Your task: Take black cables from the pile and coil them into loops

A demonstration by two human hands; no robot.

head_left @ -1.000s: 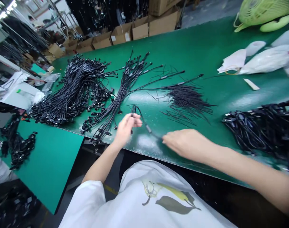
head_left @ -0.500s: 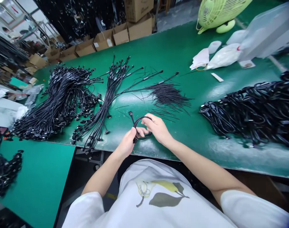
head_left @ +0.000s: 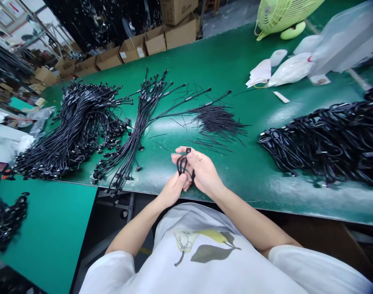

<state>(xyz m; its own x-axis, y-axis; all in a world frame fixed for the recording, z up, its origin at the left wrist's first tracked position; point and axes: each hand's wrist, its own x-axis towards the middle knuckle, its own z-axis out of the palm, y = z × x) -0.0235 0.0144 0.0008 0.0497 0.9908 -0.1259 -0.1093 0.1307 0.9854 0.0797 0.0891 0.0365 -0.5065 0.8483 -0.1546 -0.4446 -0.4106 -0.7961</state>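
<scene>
Currently, a black cable [head_left: 182, 164], bent into loops, sits between both hands above the near edge of the green table [head_left: 235, 53]. Left hand [head_left: 173, 188]: closed, thumb pressing the loops. Right hand [head_left: 206, 173]: fingers curled in, thumb at the connector end. The glossy, light-reflecting surface bears, left to right, heaped cables [head_left: 82, 118], a looser bunch [head_left: 140, 118], thin black strips [head_left: 218, 120] and coiled cables [head_left: 327, 143]. Light-green fan [head_left: 284, 16] at far right; cardboard boxes [head_left: 156, 41] beyond the far edge.

White short-sleeved shirt [head_left: 205, 275] with a yellow fruit and grey-green leaf print [head_left: 214, 254].
</scene>
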